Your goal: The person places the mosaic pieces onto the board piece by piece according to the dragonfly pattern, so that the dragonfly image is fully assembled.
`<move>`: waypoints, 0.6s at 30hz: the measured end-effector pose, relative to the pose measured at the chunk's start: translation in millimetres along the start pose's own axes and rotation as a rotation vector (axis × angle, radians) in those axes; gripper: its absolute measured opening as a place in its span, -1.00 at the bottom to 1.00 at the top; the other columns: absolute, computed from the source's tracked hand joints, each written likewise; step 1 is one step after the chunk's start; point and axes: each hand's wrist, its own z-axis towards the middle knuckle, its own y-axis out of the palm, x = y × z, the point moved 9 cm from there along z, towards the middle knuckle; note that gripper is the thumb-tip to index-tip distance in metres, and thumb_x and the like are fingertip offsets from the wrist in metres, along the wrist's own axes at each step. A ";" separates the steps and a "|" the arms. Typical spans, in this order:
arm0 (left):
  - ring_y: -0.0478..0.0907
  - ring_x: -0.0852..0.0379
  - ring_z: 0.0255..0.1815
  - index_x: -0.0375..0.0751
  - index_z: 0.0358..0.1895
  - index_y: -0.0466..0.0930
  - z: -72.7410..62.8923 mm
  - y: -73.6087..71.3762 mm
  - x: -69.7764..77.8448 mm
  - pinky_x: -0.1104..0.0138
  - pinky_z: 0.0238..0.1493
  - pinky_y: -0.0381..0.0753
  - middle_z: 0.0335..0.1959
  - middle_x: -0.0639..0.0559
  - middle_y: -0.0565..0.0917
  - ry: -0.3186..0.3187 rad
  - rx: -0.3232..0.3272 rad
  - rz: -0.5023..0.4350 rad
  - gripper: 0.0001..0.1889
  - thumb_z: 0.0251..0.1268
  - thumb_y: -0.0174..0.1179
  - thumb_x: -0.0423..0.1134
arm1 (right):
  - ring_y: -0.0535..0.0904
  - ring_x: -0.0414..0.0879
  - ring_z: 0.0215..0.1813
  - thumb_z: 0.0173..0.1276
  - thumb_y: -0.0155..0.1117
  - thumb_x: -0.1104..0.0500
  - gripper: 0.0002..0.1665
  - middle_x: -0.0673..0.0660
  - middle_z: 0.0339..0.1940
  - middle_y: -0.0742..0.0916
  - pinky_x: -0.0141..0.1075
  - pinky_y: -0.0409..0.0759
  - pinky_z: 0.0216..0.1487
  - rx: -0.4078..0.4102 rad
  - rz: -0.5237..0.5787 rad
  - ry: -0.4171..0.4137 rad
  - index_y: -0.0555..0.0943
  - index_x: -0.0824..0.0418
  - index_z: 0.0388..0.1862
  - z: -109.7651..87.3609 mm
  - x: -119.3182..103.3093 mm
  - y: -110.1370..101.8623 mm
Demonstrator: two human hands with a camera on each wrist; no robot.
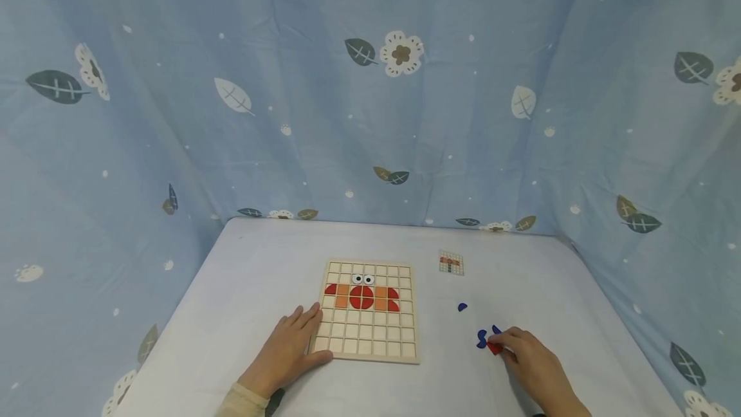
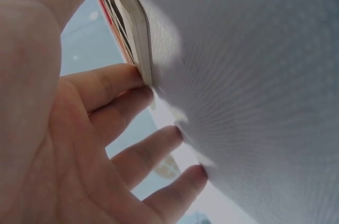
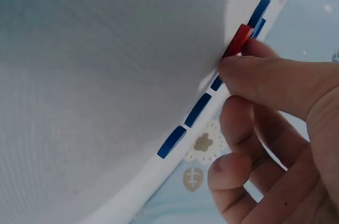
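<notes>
My left hand (image 1: pixel 289 347) lies with straight fingers along the left edge of a wooden grid board (image 1: pixel 376 334), its thumb at the near left corner. In the left wrist view, the fingertips (image 2: pixel 139 75) touch the board's side. Red and orange tiles and two eye pieces form a crab-like figure on the upper part of the grid. Right of the board, my right hand (image 1: pixel 531 360) pinches a red tile (image 3: pixel 237 41) between thumb and forefinger, close over the table. Several blue tiles (image 3: pixel 198 109) lie around it, some partly hidden behind the hand in the head view.
A small picture card (image 1: pixel 451 262) with a grid pattern lies at the back right of the board. One blue half-round tile (image 1: pixel 462 307) sits apart from the others, nearer the card. A patterned blue cloth (image 1: pixel 324 147) surrounds the back and sides of the white table (image 1: pixel 260 262).
</notes>
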 end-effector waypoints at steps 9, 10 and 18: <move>0.23 -0.35 0.50 -0.33 0.47 0.37 -1.1 -0.1 -0.8 -0.28 0.39 0.26 0.52 -0.15 0.34 -0.008 0.004 -0.010 -0.07 0.22 0.31 0.30 | 0.50 -0.20 -0.23 0.19 0.56 0.14 -0.74 -0.13 -0.24 0.64 -0.17 0.68 -0.16 -0.044 -0.009 -0.020 0.80 -0.08 -0.12 0.7 -4.6 5.8; 0.23 -0.35 0.50 -0.32 0.47 0.37 -1.5 0.1 -1.0 -0.28 0.39 0.26 0.53 -0.15 0.33 -0.009 0.001 -0.009 -0.07 0.22 0.31 0.30 | 0.49 -0.20 -0.24 0.19 0.57 0.13 -0.73 -0.12 -0.25 0.63 -0.18 0.68 -0.18 -0.054 -0.009 -0.013 0.80 -0.08 -0.11 0.8 -4.4 6.6; 0.23 -0.36 0.50 -0.33 0.47 0.37 0.9 0.7 -0.9 -0.29 0.38 0.27 0.53 -0.16 0.33 -0.003 -0.002 0.001 -0.07 0.23 0.29 0.31 | 0.53 -0.20 -0.25 0.15 0.58 0.19 -0.67 -0.13 -0.22 0.65 -0.16 0.71 -0.15 -0.063 -0.013 0.005 0.78 -0.08 -0.09 3.7 -3.8 4.1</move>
